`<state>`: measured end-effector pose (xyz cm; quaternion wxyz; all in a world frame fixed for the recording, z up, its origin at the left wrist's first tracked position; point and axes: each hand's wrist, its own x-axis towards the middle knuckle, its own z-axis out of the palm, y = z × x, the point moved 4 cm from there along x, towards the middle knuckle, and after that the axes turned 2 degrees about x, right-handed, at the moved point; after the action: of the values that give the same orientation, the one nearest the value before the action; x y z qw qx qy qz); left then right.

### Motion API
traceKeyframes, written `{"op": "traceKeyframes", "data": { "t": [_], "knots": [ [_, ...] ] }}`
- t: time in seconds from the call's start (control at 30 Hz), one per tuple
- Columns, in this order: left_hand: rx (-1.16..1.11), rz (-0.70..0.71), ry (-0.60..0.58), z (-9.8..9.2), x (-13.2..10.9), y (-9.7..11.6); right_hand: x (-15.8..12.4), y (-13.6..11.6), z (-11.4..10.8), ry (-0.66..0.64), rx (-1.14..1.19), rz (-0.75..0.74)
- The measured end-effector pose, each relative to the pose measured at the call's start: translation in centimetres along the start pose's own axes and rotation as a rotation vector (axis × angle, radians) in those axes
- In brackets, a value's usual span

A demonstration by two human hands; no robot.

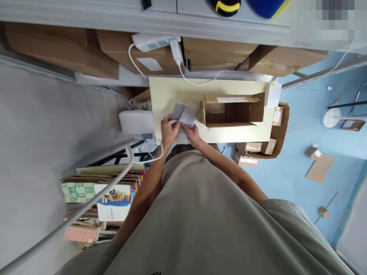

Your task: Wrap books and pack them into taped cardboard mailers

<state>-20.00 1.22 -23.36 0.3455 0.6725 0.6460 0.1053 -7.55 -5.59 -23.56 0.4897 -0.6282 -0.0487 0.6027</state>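
My left hand and my right hand are close together over a pale yellow tabletop. Between them they grip a thin grey-and-white folded sheet, blurred by motion, its material unclear. Fingers of the left hand are closed on its left edge, while the right thumb and fingers pinch its lower part. Just right of the sheet stands an open cardboard box, apart from both hands. Its visible inside is brown and shadowed.
Behind the table, cardboard boxes line a shelf, with a white power strip and plugged-in charger. A small white box is at the table's right end. Left are a curved white pole and stacked books.
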Motion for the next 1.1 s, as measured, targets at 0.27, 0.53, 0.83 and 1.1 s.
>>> {"op": "traceKeyframes", "data": {
  "t": [0.27, 0.53, 0.83, 1.1],
  "knots": [
    [0.001, 0.177, 0.294, -9.3, -6.8, 8.6, -8.1, -9.7, -0.9, -0.115, -0.259, -0.294],
    [-0.114, 0.404, 0.041, -2.9, -5.5, 21.4, -8.6, -28.5, -17.7, 0.000, -0.567, -0.782],
    [0.106, 0.359, -0.162, 3.5, -6.6, 20.0, -5.0, -30.7, -18.3, -0.432, -1.628, -0.643],
    [0.116, 0.298, -0.183, 4.9, -8.2, 18.3, 0.1, -23.6, -15.6, -0.517, -1.923, -0.535]
  ]
}}
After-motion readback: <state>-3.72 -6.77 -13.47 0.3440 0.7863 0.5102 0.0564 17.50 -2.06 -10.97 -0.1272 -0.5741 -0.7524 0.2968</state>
